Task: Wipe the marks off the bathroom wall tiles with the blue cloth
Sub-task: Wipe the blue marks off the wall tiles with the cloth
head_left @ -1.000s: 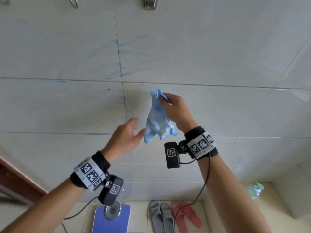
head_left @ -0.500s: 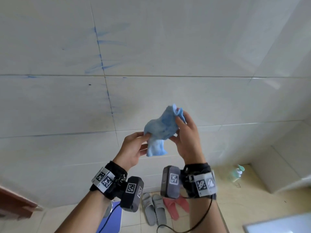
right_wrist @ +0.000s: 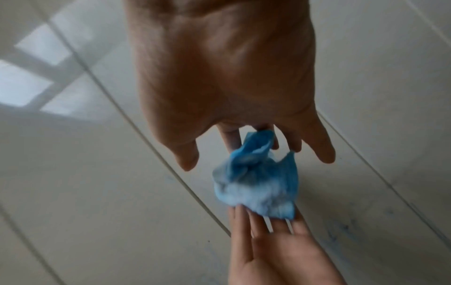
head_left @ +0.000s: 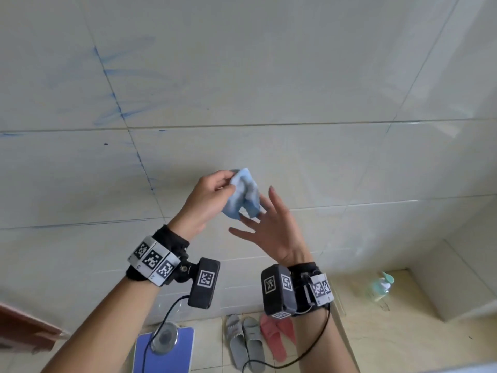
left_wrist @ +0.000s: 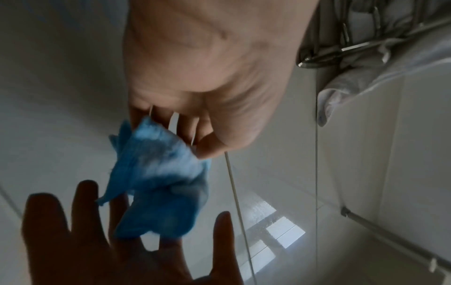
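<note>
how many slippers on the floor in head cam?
4, all on the floor at the wall's foot. Two grey slippers: and, side by side. Two pink slippers just to their right: and, the latter partly hidden behind the right wrist camera. More could be hidden.

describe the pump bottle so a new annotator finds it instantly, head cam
Start at the floor at the bottom right of the head view, under the tiled wall. The pump bottle stands upright there, near the corner where a low ledge juts out. It is the only clear, teal-topped thing; the slippers and blue scale lie further left.
</note>
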Tool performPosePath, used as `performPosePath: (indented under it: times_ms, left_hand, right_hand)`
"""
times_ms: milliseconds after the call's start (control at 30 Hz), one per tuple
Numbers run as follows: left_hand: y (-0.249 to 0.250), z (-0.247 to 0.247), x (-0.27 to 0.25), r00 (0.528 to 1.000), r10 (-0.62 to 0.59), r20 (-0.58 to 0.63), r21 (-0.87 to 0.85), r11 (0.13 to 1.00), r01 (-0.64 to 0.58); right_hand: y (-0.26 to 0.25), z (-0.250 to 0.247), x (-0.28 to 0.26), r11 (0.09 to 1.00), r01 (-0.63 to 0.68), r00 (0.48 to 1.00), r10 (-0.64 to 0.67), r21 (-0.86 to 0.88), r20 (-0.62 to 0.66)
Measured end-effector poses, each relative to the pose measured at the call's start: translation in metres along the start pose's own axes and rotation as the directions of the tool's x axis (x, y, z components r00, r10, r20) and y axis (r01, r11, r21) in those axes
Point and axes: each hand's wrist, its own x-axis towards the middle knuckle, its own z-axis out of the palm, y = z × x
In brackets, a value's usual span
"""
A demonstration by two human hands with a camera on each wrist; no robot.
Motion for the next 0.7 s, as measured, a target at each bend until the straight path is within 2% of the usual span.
performPosePath:
  times_ms: [100,167,267,300,367,433,467,533,600,633,667,700]
  left_hand:
    - [0.01,0.014,0.004,0.977,0.017,0.214,0.144,0.988,-0.048]
    - [0.014,0.02,0.006,0.973,0.031,0.228,0.177,0.982,-0.072]
    - [0.017,0.016,0.012,0.987,0.16,0.019,0.128,0.979,-0.161]
    - [0.016,0.012,0.013,0.973,0.217,-0.077,0.171,0.964,-0.201]
    - [0.01,0.004,0.015,0.896,0.346,-0.28,0.359,0.903,-0.237]
    - [0.0,-0.001,0.019,0.822,0.377,-0.427,0.471,0.868,-0.153]
    - [-0.005,-0.002,0.023,0.816,0.338,-0.469,0.492,0.867,-0.077]
    - [-0.013,0.0,0.031,0.836,0.233,-0.497,0.496,0.867,0.054]
    - [-0.017,0.005,0.038,0.859,0.181,-0.478,0.494,0.865,0.093]
    - [-0.019,0.007,0.041,0.869,0.176,-0.462,0.505,0.858,0.095]
    - [-0.02,0.008,0.044,0.878,0.178,-0.445,0.526,0.845,0.096]
    - [-0.022,0.009,0.046,0.886,0.177,-0.429,0.549,0.83,0.1]
  right_hand:
    - [-0.001,-0.005,0.013,0.992,0.012,0.999,-0.016,0.129,0.035]
    - [-0.009,-0.006,0.021,0.985,0.103,0.994,-0.107,0.136,0.022]
    - [-0.031,-0.011,0.027,0.959,0.275,0.959,-0.279,0.075,0.055]
    - [-0.042,-0.011,0.025,0.939,0.341,0.94,-0.342,0.053,0.013]
    - [-0.064,-0.012,0.023,0.878,0.476,0.873,-0.478,-0.045,-0.093]
    - [-0.087,-0.011,0.02,0.788,0.596,0.774,-0.616,-0.155,-0.15]
    - [-0.098,-0.011,0.02,0.72,0.654,0.699,-0.693,-0.234,-0.177]
    - [-0.119,-0.007,0.022,0.526,0.73,0.479,-0.849,-0.436,-0.222]
    - [-0.135,-0.004,0.034,0.311,0.724,0.238,-0.95,-0.616,-0.2]
    - [-0.141,-0.002,0.045,0.22,0.696,0.154,-0.975,-0.683,-0.157]
    - [-0.143,-0.001,0.059,0.147,0.66,0.11,-0.989,-0.737,-0.098]
    - [-0.142,-0.002,0.073,0.084,0.614,0.09,-0.995,-0.785,-0.036]
